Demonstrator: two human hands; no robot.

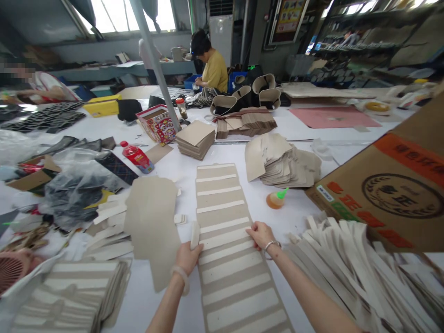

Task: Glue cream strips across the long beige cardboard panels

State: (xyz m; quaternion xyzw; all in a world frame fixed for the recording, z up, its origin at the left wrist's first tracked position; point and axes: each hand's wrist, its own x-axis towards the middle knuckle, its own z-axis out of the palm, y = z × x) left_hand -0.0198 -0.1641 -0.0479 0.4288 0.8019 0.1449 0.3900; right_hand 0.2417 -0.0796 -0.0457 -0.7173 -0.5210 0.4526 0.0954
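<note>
Nearest, the long grey-beige panel with white crosswise strips (232, 256) lies flat on the white table (135, 303). The left hand (189, 256), half closed, pinches small white strips (195, 235) at its left edge; the right hand (262, 235), fingers curled, pinches a strip's right end. Beyond sits the green-capped amber glue bottle (275, 200).

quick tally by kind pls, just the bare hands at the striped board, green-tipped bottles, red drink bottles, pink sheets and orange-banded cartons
Hands at the striped board: 2 (left hand, right hand)
Green-tipped bottle: 1
Red drink bottle: 1
Pink sheet: 1
Orange-banded carton: 1
Total: 6
</note>
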